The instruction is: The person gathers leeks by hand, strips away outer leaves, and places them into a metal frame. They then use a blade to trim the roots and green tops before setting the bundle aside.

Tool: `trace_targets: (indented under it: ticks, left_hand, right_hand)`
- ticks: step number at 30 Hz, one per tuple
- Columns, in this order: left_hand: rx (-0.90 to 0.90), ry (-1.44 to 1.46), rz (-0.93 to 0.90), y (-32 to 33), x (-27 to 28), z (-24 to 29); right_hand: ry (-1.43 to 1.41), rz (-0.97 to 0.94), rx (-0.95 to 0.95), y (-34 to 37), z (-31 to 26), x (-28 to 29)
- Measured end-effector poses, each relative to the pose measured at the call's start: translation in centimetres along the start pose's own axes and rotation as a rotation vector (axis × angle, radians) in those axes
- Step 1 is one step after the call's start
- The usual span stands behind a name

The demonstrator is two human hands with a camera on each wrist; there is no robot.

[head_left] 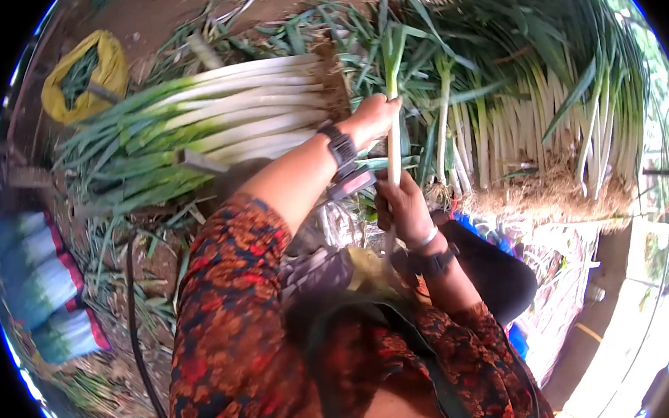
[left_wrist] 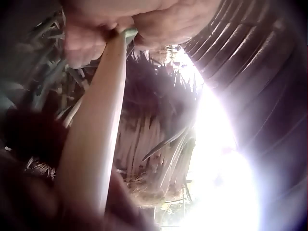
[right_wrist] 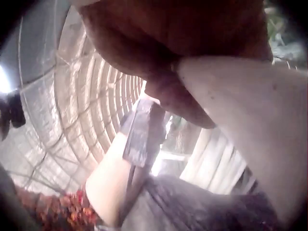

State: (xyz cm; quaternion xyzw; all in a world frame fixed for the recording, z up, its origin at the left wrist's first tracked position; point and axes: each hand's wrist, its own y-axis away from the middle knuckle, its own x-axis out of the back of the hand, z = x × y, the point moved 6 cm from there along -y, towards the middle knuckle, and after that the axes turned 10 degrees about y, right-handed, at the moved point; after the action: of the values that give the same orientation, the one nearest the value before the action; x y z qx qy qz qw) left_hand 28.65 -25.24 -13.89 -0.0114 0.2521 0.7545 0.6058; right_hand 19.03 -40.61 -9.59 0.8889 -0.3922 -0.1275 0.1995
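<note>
- Left hand (head_left: 375, 117) has its fingers curled round one long white-and-green leek (head_left: 394, 148), near where the white starts to turn green.
- Right hand (head_left: 405, 205) grips the same leek lower down, on its white part.
- That leek is held up between two big piles, with its green leaves pointing to the far edge of the brown dirt ground (head_left: 136, 26).
- Left of the hands lies a wide pile of clean white leeks (head_left: 267, 102), with its green tops toward the left edge of the ground.
- Short grey-brown posts (head_left: 200, 162) stick up around that pile. The left arm reaches past its near corner and hides some of it.
- On the right is a thick heap of leeks with shaggy brown roots (head_left: 514, 137). Its roots sit along its near edge.
- One loose leafy leek (head_left: 443, 126) is just beside the held one.
- A small black box with a pink screen (head_left: 354, 183) sits by the left wrist, near the stalk.
- At the far left corner is a round yellow plastic bag (head_left: 115, 65) with green leaves inside.
- Shiny blue-and-white packs (head_left: 52, 284) lie along the left edge.
</note>
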Motion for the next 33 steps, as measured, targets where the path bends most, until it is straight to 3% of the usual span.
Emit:
trace_targets:
  ticks: [2, 4, 5, 6, 10, 12, 13, 14, 16, 18, 20, 22, 25, 26, 28, 29, 32, 33]
  left_hand:
    - [-0.154, 0.001, 0.225, -0.5, 2.0, 1.3]
    - [-0.253, 0.120, 0.360, 0.8, 4.0, 3.9]
    - [-0.251, 0.212, 0.345, 2.2, 4.7, 5.1]
    - [-0.249, 0.301, 0.329, 3.5, 5.4, 6.1]
    - [-0.430, 0.311, 0.479, 7.3, 11.4, 10.4]
    - [-0.451, 0.328, 0.368, 11.5, 14.2, 13.6]
    - [-0.526, 0.315, 0.357, 13.7, 15.9, 15.0]
    - [-0.597, 0.301, 0.344, 15.8, 17.7, 16.1]
    - [-0.649, 0.291, 0.374, 19.1, 21.7, 17.4]
    - [-0.625, 0.394, 0.535, 21.9, 26.5, 16.9]
    - [-0.708, 0.294, 0.445, 23.9, 32.9, 16.5]
    - [-0.704, 0.392, 0.541, 27.1, 34.5, 15.5]
    - [-0.438, 0.153, 0.893, 30.6, 37.5, 11.7]
    - [-0.172, -0.105, 1.082, 31.7, 38.7, 10.2]
    - [-0.013, -0.511, 1.141, 31.0, 39.9, 7.3]
    - [-0.048, -1.125, 1.232, 30.4, 39.3, 7.5]
    - [-0.508, -1.353, 1.096, 28.8, 34.6, 8.1]
    - [-0.510, -1.375, 0.987, 27.7, 34.9, 7.8]
  right_hand:
    - [0.158, -0.047, -0.055, 2.8, -0.5, -0.9]
    - [0.306, -0.021, 0.044, 3.9, 1.1, -1.2]
    - [0.367, -0.004, 0.017, 4.4, 2.0, -1.3]
    - [0.467, 0.015, 0.178, 4.5, 2.8, -0.9]
    - [0.381, -0.062, 0.105, 5.4, 1.7, -1.5]
    - [0.432, -0.021, 0.237, 4.0, 1.5, -1.7]
    - [0.755, 0.058, 0.414, 3.1, 0.1, -2.1]
    - [1.043, 0.032, 0.398, 2.2, -1.7, -3.1]
    - [0.984, 0.075, 0.762, 0.7, -5.4, -6.0]
    - [1.083, 0.181, 0.855, -2.4, -7.0, -7.5]
    - [1.126, 0.154, 0.918, -4.8, -9.7, -10.7]
    - [1.210, 0.124, 1.059, -7.3, -11.1, -13.6]
    - [1.355, 0.129, 1.043, -12.2, -9.8, -16.5]
    - [1.451, 0.143, 0.985, -13.1, -9.5, -17.3]
    - [1.716, 0.171, 0.814, -15.7, -7.8, -17.6]
    - [1.845, 0.188, 0.720, -17.0, -7.0, -17.4]
    - [1.889, 0.216, 0.654, -18.7, -5.8, -17.5]
    - [1.797, 0.204, 0.615, -19.2, -5.2, -17.2]
